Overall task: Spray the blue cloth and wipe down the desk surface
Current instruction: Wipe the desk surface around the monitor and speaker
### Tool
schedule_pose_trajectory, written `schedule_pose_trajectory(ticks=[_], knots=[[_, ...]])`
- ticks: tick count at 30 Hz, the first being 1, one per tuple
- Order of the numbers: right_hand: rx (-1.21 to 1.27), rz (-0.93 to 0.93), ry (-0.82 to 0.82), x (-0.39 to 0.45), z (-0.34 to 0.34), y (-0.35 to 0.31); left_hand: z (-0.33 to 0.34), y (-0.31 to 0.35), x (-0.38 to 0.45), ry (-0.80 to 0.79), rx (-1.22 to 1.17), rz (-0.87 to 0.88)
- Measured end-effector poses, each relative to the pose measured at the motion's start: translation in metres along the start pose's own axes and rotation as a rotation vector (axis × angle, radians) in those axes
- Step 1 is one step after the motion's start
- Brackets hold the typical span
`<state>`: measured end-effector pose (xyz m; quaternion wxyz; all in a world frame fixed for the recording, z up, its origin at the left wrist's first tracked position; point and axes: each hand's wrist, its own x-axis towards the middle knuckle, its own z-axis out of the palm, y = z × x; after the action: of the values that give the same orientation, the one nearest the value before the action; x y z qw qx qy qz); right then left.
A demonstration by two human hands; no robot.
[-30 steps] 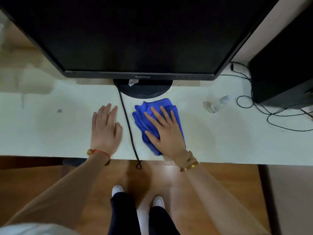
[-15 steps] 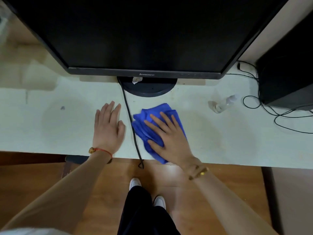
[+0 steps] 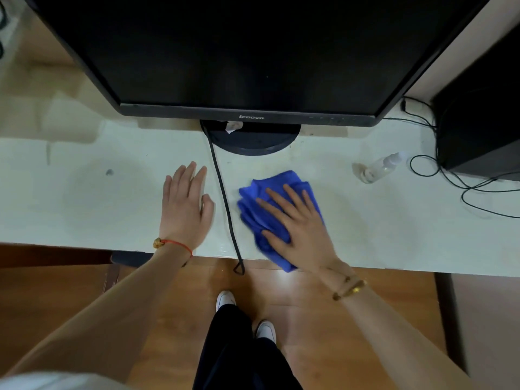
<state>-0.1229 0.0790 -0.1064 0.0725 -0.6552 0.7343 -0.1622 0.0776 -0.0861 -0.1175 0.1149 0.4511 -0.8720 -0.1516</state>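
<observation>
Evidently we are mid-wipe: our right hand (image 3: 299, 220) presses flat, fingers spread, on the blue cloth (image 3: 254, 218) at the bench (image 3: 84, 198) front edge. Left hand (image 3: 184, 209) rests flat at nine o'clock. Spray bottle (image 3: 380, 168) lies at two o'clock, so spraying seems done; much bench remains.

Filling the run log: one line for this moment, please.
right hand flat on blue cloth | left hand flat on desk
</observation>
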Motion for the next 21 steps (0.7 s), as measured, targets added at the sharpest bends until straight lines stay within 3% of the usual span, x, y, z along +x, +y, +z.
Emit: schedule_pose_trajectory(ticks=[5, 9, 12, 16, 19, 21], knots=[[-0.049, 0.366, 0.121, 0.031, -0.014, 0.045, 0.002, 0.001, 0.001, 0.014, -0.003, -0.005], [-0.060, 0.153, 0.051, 0.053, 0.016, -0.018, 0.001, 0.001, 0.001, 0.013, -0.001, 0.001], [-0.030, 0.036, 0.019, 0.014, 0.008, -0.014, 0.001, -0.001, 0.000, 0.019, 0.003, 0.005], [0.008, 0.166, 0.053, -0.017, -0.016, 0.036, 0.003, 0.001, 0.000, 0.029, 0.004, -0.001], [-0.031, 0.336, 0.114, 0.035, -0.011, 0.042, 0.004, 0.000, 0.000, 0.042, 0.000, 0.005], [-0.063, 0.338, 0.119, 0.068, 0.002, 0.023, 0.004, 0.000, 0.001, 0.042, -0.009, 0.007]])
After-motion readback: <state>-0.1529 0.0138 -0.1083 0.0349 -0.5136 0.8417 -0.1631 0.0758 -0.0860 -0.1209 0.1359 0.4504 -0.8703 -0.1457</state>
